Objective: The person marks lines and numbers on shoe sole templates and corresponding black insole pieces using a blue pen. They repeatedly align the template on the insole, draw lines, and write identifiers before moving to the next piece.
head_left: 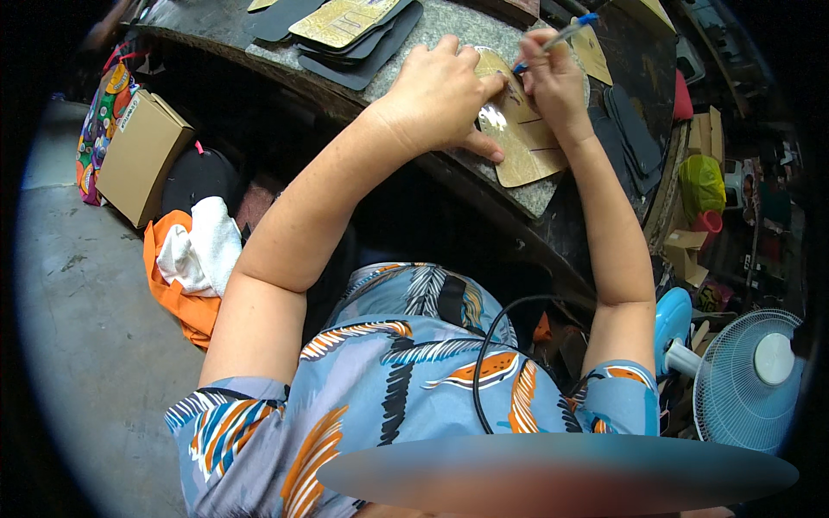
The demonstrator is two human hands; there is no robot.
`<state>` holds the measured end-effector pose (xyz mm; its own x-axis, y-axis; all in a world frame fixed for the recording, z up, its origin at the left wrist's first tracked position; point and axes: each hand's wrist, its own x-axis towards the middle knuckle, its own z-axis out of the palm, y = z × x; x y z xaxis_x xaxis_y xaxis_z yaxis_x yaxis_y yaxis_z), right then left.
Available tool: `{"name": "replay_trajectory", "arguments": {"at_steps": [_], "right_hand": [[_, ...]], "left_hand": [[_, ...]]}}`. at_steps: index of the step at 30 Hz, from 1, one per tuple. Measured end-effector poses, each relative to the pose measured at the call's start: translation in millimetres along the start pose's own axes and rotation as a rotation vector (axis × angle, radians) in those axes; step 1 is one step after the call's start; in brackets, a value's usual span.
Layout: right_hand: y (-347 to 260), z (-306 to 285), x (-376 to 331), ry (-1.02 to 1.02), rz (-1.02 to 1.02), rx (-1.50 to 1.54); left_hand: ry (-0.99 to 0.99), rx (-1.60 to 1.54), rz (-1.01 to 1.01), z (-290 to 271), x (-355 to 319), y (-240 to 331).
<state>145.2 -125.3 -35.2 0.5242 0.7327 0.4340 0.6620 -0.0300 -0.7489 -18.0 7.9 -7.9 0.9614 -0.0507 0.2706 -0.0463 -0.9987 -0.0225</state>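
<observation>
My left hand (440, 91) lies flat on a tan cardboard pattern piece (528, 145), pressing it against the grey stone slab (449, 26) on the workbench, fingers spread. My right hand (553, 82) grips a blue-tipped pen (561, 34) and holds its tip at the upper edge of the pattern, just beyond my left fingertips. Something dark lies under the pattern, mostly hidden by it and my hands.
A stack of dark cut pieces topped by a tan pattern (345, 22) lies at the slab's far left. More dark pieces (630, 134) sit to the right. On the floor: a cardboard box (138, 155), orange and white cloth (194, 259), a blue fan (751, 380).
</observation>
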Motion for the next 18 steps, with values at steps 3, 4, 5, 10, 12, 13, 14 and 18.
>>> {"name": "replay_trajectory", "arguments": {"at_steps": [3,4,5,10,12,13,14,18], "right_hand": [[1.2,-1.0,1.6,-0.004,0.129,0.158],[1.7,-1.2,2.2,0.011,0.252,0.326],[1.9,-0.5,2.6,0.103,0.387,0.474],[-1.6,2.0,-1.2,0.002,-0.066,0.056],[-4.3,-0.8,-1.8,-0.036,0.091,0.201],[-5.9,-2.3,-3.7,0.067,0.219,0.355],[-6.5,-3.7,-2.5,0.136,0.265,0.431],[-5.9,-1.2,-3.8,-0.069,-0.211,-0.180]], "left_hand": [[0.014,0.005,0.009,0.4,-0.9,-0.2],[0.029,-0.014,0.005,0.6,-1.1,-0.2],[0.048,-0.019,0.007,0.9,-1.7,0.0],[0.004,-0.017,0.003,-0.1,-1.1,0.9],[-0.021,-0.028,0.006,-2.0,-1.6,0.8],[0.001,-0.018,0.007,-2.6,-1.7,0.8],[0.021,-0.011,0.008,-2.9,-2.5,1.4],[-0.017,-0.035,0.004,-3.0,-2.7,0.8]]}}
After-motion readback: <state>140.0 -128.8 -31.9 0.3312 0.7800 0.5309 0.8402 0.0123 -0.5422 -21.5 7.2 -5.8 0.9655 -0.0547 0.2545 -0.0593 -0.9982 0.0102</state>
